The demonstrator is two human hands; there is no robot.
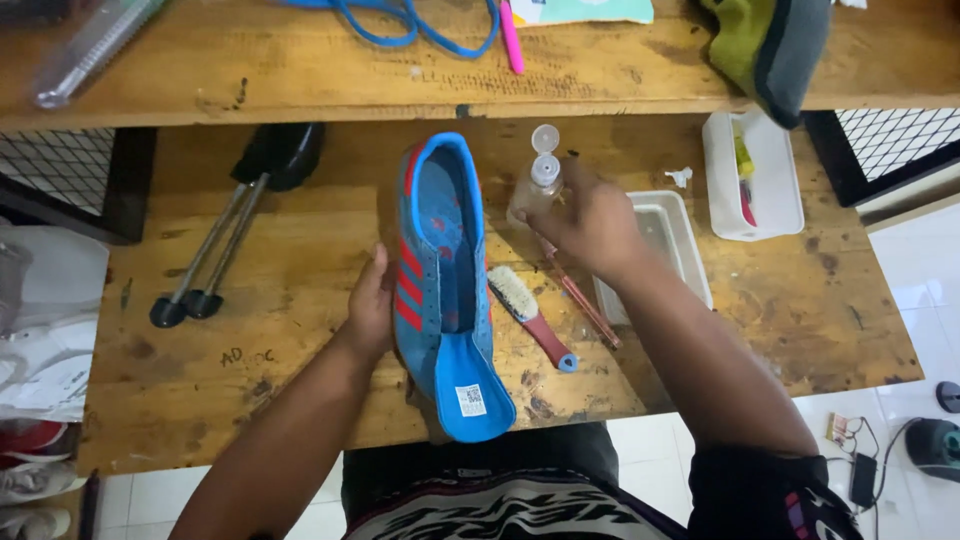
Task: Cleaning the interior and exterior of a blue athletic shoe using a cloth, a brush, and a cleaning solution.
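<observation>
Shoe [445,290], blue with red stripes, is gripped along its 9 o'clock side by the left hand [372,305], while at 1 o'clock a clear flip-cap bottle [535,185] is clasped by the right hand [590,222], brush [530,315] lying between.

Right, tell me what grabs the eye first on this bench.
The blue shoe with red stripes stands out at the middle of the wooden table, its tongue pulled out toward the person, steadied on its side by the left hand. Just right of it, the right hand grips a small clear bottle with its flip cap open. Between shoe and right forearm lies a red-handled brush.
</observation>
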